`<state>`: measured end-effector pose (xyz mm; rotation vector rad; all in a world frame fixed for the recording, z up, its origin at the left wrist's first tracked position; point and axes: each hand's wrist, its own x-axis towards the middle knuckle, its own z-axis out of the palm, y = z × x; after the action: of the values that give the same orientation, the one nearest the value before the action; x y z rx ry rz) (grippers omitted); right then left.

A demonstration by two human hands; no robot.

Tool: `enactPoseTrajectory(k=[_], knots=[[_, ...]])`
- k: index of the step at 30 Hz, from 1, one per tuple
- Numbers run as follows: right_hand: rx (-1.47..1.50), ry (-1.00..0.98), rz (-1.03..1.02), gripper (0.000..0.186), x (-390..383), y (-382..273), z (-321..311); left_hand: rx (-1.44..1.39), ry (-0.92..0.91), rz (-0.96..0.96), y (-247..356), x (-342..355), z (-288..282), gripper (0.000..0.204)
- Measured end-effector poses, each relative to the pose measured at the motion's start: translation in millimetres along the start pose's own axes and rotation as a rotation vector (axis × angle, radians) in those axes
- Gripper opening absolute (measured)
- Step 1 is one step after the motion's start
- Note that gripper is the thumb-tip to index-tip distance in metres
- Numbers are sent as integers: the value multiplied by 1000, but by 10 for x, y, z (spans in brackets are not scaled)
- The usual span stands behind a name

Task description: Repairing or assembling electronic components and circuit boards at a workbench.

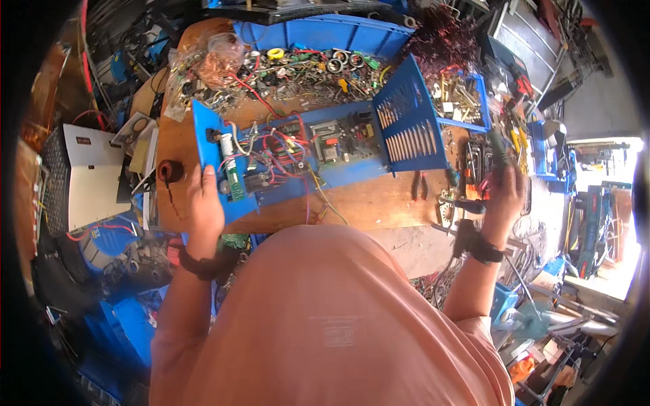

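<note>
My left hand (205, 203) grips the upright left end panel of a blue metal enclosure (274, 196). Inside it are a green circuit board (235, 186), wires and a larger circuit board (342, 144). Its perforated blue side (409, 122) stands upright on the right. My right hand (504, 199) is at the right edge of the bench, wrapped round a dark green tool (499, 150), blurred, held pointing away from me. Dark-handled pliers (421, 186) lie between the enclosure and my right hand.
Small parts and scrap (311, 78) cover the back of the wooden bench (382, 206), before a blue bin (318, 34). A tray of metal pieces (460, 98) and assorted tools (477, 169) sit at right. A copper coil (169, 171) and a cream board (88, 166) are at left.
</note>
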<state>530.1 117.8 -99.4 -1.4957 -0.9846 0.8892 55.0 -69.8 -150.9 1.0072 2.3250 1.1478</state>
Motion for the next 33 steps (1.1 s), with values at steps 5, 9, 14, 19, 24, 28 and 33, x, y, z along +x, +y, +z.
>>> enactPoseTrajectory(k=[5, 9, 14, 19, 24, 28, 33], knots=[[-1030, -88, -678, 33, -76, 1073, -84, 284, -64, -99, -222, 106, -79, 52], [292, 79, 316, 30, -133, 1621, 82, 248, -11, -21, -412, 183, -86, 51], [124, 184, 183, 26, -18, 2209, 194, 243, -31, -55, -440, 162, -114, 54], [-824, 142, -317, 33, 54, 2601, 231, 465, 15, 21, -359, 137, -113, 53], [-983, 40, -529, 39, -104, 2315, 253, 358, 37, 12, -340, 116, -71, 52], [-722, -249, -245, 21, -533, 1781, 260, 305, 6, -65, -329, 114, -69, 52], [-443, -1029, 106, 23, -1114, 1307, 623, 309, -53, -87, -280, 92, -106, 56]])
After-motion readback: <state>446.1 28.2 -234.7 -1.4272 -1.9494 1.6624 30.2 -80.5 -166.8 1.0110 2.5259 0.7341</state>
